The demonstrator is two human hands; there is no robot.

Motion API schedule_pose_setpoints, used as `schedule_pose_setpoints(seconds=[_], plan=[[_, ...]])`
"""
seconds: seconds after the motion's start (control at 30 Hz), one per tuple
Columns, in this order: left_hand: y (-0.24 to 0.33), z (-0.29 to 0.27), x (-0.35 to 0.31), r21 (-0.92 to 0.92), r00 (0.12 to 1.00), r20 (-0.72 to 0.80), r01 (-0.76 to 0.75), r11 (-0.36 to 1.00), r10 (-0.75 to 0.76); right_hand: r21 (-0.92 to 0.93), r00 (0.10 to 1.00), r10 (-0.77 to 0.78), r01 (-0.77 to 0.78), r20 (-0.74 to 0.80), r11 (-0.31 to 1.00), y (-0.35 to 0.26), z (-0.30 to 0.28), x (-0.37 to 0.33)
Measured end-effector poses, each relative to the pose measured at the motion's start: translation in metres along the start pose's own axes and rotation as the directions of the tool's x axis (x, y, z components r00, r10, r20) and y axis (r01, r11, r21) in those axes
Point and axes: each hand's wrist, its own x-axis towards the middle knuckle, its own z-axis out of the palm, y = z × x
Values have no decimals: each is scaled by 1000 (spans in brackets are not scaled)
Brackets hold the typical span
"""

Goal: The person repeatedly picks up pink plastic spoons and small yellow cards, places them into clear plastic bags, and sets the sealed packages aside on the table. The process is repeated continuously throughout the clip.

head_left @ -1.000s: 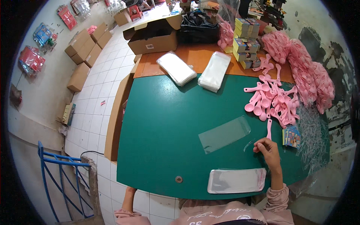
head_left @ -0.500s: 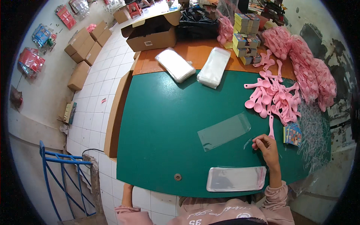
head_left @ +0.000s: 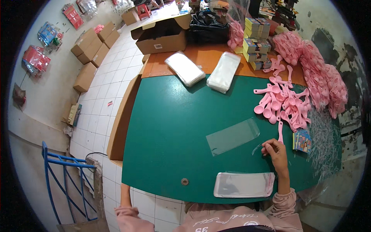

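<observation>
My right hand (head_left: 277,154) is closed in a pinch above the green tabletop, and a thin clear plastic strip (head_left: 256,149) sticks out from its fingertips. To the left of it a single clear plastic bag (head_left: 233,136) lies flat. Just below, at the near edge, rests a stack of clear bags (head_left: 243,185). A pink measuring spoon (head_left: 280,131) lies just beyond the fingers, close to a spoon pile (head_left: 282,100). Small printed cards (head_left: 302,141) are fanned out to the right. My left hand is down by the table's near-left edge; only the wrist (head_left: 125,195) shows, its fingers hidden.
Two bag stacks (head_left: 185,69) (head_left: 223,72) lie at the far side, near bundled cards (head_left: 256,46). Bagged pink spoons (head_left: 319,81) and loose clear strips (head_left: 326,135) line the right side. An open carton (head_left: 160,41) stands behind; a blue metal rail (head_left: 69,162) is at left.
The view has shifted slightly. My left forearm has moved a little left, and its hand has slipped further out of sight at the table edge. My right hand keeps its pinch on the strip.
</observation>
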Motion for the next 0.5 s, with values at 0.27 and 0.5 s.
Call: schedule_pose_setpoints(seconds=[0.27, 0.5], plan=[[-13, -17, 10, -57, 995, -66, 77, 995, -80, 19, 1000, 11, -11, 8, 1000, -1, -1, -2], [-26, -33, 29, 232, 995, 18, -97, 968, 95, -6, 999, 21, -21, -39, 1000, 5, 2, -4]])
